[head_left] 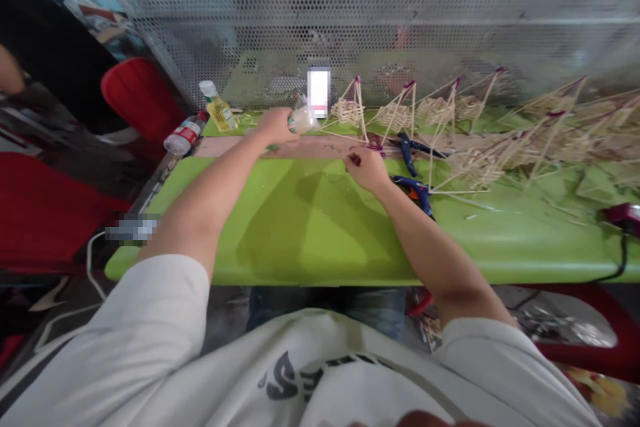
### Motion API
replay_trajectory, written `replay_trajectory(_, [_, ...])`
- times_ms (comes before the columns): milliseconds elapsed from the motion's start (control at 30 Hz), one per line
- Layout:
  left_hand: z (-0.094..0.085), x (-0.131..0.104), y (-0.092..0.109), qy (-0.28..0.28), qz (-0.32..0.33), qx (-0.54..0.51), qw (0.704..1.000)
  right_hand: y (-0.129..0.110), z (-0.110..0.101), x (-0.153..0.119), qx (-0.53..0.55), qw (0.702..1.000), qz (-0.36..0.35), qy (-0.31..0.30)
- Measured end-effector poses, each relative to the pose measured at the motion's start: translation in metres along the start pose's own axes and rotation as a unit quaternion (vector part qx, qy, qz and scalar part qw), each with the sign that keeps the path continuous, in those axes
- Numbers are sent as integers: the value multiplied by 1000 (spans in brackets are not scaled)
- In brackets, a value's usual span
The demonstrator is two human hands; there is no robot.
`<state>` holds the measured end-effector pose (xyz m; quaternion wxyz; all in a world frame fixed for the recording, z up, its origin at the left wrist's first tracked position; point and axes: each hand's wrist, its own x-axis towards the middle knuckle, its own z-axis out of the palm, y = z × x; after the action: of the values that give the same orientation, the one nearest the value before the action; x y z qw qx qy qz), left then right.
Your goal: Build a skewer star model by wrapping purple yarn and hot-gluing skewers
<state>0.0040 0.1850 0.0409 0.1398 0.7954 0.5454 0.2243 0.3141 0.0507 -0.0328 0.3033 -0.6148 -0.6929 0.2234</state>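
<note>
Near the back of the green table, my left hand (277, 127) is wrapped round a clear plastic bottle (304, 119), which lies tilted with its end toward the right. My right hand (364, 167) has its fingers curled together over the pinkish-brown strip; whatever it may hold is too small to name. Purple cord or wire (375, 142) lies just behind it. To its right are dark blue pliers (409, 152) and a blue tool with an orange part (417, 193). A stick frame with a purple tip (350, 110) stands behind my right hand.
Several more stick frames (483, 163) stand along the right. A bottle of yellow liquid (220, 109) and a red-labelled bottle (184, 136) are at the back left. Behind the green table (320, 240) rises a perforated metal panel (270, 13). Red chairs (135, 97) and a person in black are at left.
</note>
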Motion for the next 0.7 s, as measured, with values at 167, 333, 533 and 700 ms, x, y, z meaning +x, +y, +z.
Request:
replay_trajectory(167, [9, -64, 13, 162, 78, -213, 960, -23, 10, -15, 138, 982, -99, 78])
replay_trajectory(333, [62, -144, 42, 195, 113, -353, 908, -73, 25, -33, 253, 932, -213, 145])
replay_trajectory(533, [53, -148, 57, 258, 236, -460, 816, -98, 31, -44, 318, 882, -282, 204])
replay_trajectory(700, [24, -149, 57, 360, 215, -413, 809, -102, 27, -45, 278, 861, -336, 262])
